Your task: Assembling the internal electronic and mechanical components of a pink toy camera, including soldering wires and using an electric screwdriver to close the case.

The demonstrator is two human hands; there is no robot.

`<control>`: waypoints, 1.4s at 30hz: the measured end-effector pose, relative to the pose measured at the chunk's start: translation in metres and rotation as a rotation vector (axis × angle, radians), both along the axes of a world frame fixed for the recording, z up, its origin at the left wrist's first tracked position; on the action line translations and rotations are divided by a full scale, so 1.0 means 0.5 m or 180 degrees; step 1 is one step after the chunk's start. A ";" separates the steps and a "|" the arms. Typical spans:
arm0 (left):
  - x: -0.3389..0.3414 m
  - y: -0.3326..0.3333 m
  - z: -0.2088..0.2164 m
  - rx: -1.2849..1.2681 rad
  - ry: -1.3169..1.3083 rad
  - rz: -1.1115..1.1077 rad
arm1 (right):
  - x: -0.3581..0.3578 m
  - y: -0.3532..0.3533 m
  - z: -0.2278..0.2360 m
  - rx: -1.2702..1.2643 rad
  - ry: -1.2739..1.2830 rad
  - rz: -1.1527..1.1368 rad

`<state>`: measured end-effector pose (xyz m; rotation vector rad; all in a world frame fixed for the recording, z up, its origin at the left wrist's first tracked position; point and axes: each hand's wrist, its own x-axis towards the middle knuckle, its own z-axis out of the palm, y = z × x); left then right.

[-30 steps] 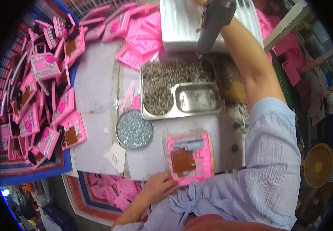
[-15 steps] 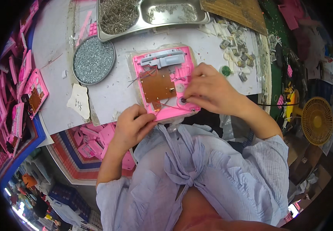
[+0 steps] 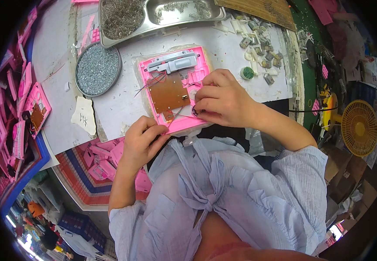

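Observation:
A pink plastic casing (image 3: 183, 126) lies open side up on a clear wrapping on the table in front of me. Inside it are a brown circuit board (image 3: 167, 94), a grey plastic mechanism (image 3: 177, 64) along the far edge, and thin red and dark wires (image 3: 156, 79). My left hand (image 3: 141, 141) pinches the casing's near left corner between thumb and fingers. Over the casing's right side, my right hand (image 3: 227, 100) has its fingertips closed on a small dark part (image 3: 195, 112) near the near right corner; the fingers partly hide it.
A round dish of small silvery screws (image 3: 98, 69) stands to the left, and a metal tray (image 3: 151, 24) of springs at the back. Small motor-like parts (image 3: 264, 54) lie at the right, beside a green round piece (image 3: 247, 73). Pink casings (image 3: 18, 130) fill the far left.
The view has shifted, so the table things appear slightly further left. My right fingers have curled more tightly around the small dark part; my left hand still pinches the casing's corner.

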<state>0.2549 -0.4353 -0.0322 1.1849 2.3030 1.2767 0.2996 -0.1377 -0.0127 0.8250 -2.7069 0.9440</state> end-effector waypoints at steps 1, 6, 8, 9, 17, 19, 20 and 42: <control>0.000 0.001 0.001 -0.0032 0.0024 -0.0004 | 0.000 -0.001 0.002 -0.0016 -0.0028 0.0048; -0.004 -0.007 0.001 -0.0141 0.0162 -0.0183 | -0.010 0.068 0.043 -0.0133 -0.0004 -0.0355; -0.006 0.000 0.009 -0.0178 0.0445 -0.0214 | -0.024 0.168 0.040 0.0351 0.0152 -0.0922; -0.007 0.003 0.015 -0.0216 0.0581 -0.0227 | -0.035 0.215 0.037 0.0572 0.0222 -0.1204; -0.098 0.054 0.135 -0.0933 -0.0420 -0.0848 | -0.161 0.257 -0.005 0.1903 -0.0044 -0.2036; -0.157 0.092 0.159 -0.0675 -0.0277 -0.0926 | -0.169 0.265 -0.018 0.2101 -0.0171 -0.2003; -0.196 0.119 0.161 -0.0563 -0.0100 -0.0843 | -0.162 0.269 -0.010 0.1953 -0.0172 -0.2045; -0.441 0.390 0.040 -0.0613 0.1816 -0.0801 | 0.014 0.215 0.095 -0.1315 -0.0962 -0.1895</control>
